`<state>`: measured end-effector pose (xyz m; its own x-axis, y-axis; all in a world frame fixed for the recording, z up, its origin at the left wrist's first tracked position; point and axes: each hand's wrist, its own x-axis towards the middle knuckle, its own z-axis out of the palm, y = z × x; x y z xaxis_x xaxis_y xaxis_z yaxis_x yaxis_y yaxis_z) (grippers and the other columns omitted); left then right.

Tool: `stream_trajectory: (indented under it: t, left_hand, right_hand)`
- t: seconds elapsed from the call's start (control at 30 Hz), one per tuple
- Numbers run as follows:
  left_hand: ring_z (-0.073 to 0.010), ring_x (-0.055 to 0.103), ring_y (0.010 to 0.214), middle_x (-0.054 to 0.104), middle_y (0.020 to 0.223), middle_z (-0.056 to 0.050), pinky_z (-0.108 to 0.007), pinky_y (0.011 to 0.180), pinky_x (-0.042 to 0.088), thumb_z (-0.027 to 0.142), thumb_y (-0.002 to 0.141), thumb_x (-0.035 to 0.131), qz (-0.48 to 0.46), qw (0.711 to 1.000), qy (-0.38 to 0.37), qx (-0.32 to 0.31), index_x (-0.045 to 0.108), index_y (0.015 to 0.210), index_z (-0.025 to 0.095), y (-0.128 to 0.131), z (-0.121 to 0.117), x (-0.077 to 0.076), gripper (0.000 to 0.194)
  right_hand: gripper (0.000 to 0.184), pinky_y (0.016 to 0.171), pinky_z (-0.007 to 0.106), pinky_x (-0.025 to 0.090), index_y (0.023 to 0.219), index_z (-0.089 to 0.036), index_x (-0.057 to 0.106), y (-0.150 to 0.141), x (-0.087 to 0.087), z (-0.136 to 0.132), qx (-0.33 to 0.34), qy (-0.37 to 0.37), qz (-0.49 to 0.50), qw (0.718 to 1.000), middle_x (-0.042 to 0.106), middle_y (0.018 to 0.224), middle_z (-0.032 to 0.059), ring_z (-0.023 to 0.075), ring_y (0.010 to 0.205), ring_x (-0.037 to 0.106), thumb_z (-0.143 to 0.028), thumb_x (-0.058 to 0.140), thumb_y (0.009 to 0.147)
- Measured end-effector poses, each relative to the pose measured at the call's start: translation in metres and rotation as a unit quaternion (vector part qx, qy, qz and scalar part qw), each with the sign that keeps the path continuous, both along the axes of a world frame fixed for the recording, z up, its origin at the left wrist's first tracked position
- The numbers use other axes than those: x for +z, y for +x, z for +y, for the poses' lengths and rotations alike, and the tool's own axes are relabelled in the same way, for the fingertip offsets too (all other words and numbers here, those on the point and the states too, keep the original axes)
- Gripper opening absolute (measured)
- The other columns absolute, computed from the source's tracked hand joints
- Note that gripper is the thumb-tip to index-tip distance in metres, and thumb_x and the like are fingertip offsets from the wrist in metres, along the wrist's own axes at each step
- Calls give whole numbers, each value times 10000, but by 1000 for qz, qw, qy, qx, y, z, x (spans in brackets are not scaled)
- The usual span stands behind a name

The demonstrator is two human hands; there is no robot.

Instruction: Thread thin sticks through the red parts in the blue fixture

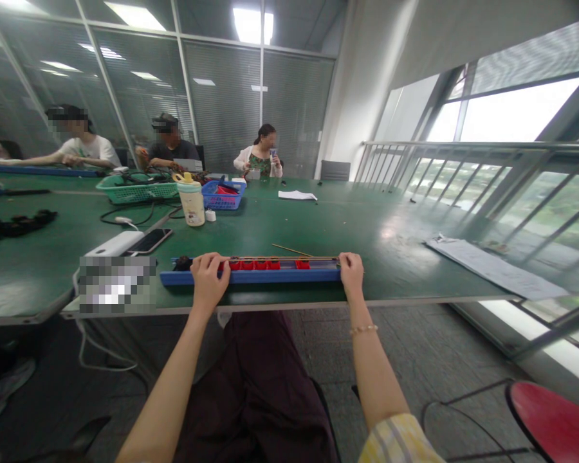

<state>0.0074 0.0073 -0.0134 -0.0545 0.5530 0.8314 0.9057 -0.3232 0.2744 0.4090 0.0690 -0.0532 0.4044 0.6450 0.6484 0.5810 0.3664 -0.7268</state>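
Reaching forward, fingers curled down, the left hand (208, 276) and right hand (351, 273) (bracelet (364, 329) at its wrist) pinch one thin stick (284, 258), each grip nearly closed, along the blue trough (275, 277) on the bench (328, 222); possibly they touch the trough too.

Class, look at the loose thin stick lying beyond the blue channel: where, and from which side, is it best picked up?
Pinch the thin stick from above, probably near its left end: it lies on the green table, slanted, with that end farther from the blue channel than the other, leaving more room.
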Motion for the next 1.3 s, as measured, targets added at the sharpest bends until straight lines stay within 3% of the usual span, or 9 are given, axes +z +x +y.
stream_trajectory:
  t: [0.43,0.7,1.03,1.17,1.3]
  left_hand:
    - [-265,503,1036,635,1027,-94,-408,921,366,324,911,497,2,1000,-1,2,689,940,215,-1,0,-1,222]
    - [-261,502,1031,635,1026,-88,-407,927,367,321,917,495,5,1000,3,4,687,936,218,-1,0,-1,219]
    - [-266,504,1041,635,1030,-89,-413,936,365,324,915,496,5,1000,-1,3,686,935,218,-1,1,-1,219]
    - [-272,499,1046,629,1037,-95,-416,936,367,327,910,491,4,1000,-6,2,686,947,220,-1,0,-1,226]
    - [-267,503,1037,629,1029,-91,-413,934,372,329,907,489,0,1000,-6,-1,687,941,219,-1,0,0,229]
  right_hand:
    - [201,800,328,382,727,-222,525,14,-12,6,-98,-6,118,988,560,786,29,196,811,496,-352,418,837]
    - [211,803,360,378,742,-241,495,16,-13,3,-175,27,130,976,545,787,48,218,803,472,-395,419,864]
    - [251,789,404,376,722,-252,514,15,-17,2,-261,-14,86,961,568,776,108,276,843,516,-429,425,876]
    - [303,720,381,380,677,-247,551,19,-22,6,-256,-21,70,964,581,724,98,252,753,524,-468,458,864]
    - [313,714,377,387,659,-230,567,39,-25,7,-192,-54,24,980,599,670,92,242,703,523,-477,494,836]
